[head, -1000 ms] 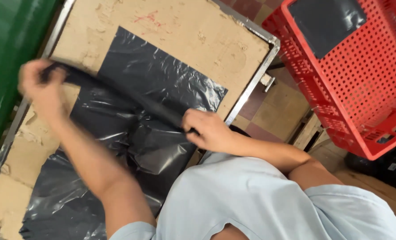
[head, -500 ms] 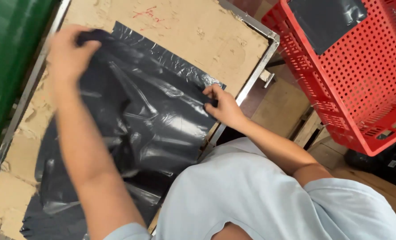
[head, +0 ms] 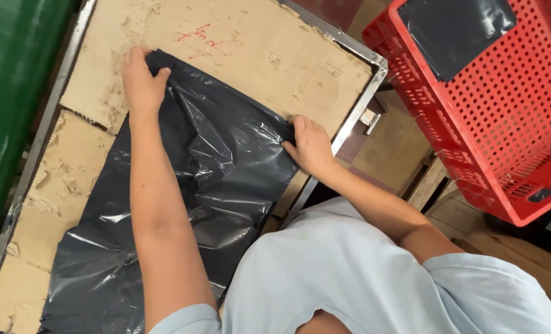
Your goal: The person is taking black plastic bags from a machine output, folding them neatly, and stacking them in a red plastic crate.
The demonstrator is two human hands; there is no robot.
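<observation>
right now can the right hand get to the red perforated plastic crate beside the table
Probably yes: the right hand rests on the black plastic bag at the table's metal edge, and nothing stands between it and the red perforated plastic crate.

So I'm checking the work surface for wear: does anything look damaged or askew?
Yes. The cardboard table top is gouged and peeling, with a crack beside the left hand. The black plastic bag lies creased, its corner under the right hand near the table's metal edge.

A packing or storeroom workspace: a worn cardboard-topped table [head: 238,55] with a metal frame, a red perforated plastic crate [head: 504,117] at two o'clock, wooden boxes [head: 455,210] below, bare tiled floor.
</observation>
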